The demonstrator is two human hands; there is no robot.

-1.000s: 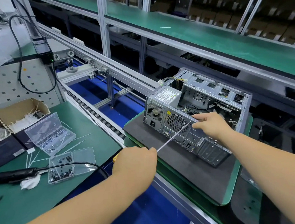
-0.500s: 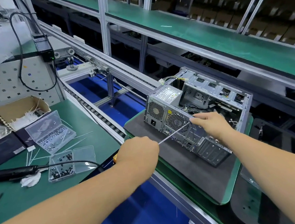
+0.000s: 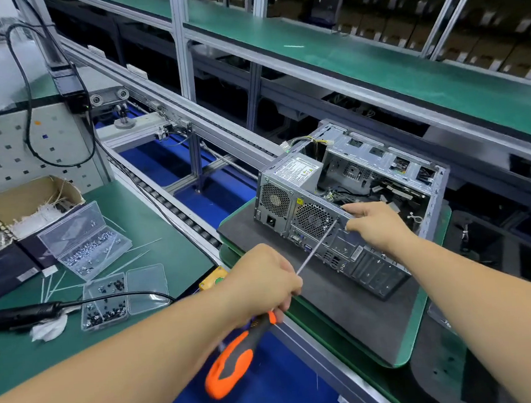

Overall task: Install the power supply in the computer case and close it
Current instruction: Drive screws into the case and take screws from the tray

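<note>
Orange handle: blurred, below the left hand (image 3: 264, 281), which grips the screwdriver (image 3: 233, 358).
Tip: too small to see clearly.
Right hand (image 3: 375, 227): fingers curled over the computer case (image 3: 375, 256) edge.
Power supply (image 3: 288, 180): far-left in the case.

The open computer case (image 3: 371, 211) lies on its side on a dark pad (image 3: 341, 307), the power supply (image 3: 288, 183) seated in its rear corner. The left hand (image 3: 261, 278) grips an orange-handled screwdriver (image 3: 233, 361), its tip at the case's rear panel. The right hand (image 3: 375, 227) holds the case's upper rear edge. Clear screw boxes (image 3: 105, 295) sit on the green table (image 3: 151, 230).
</note>
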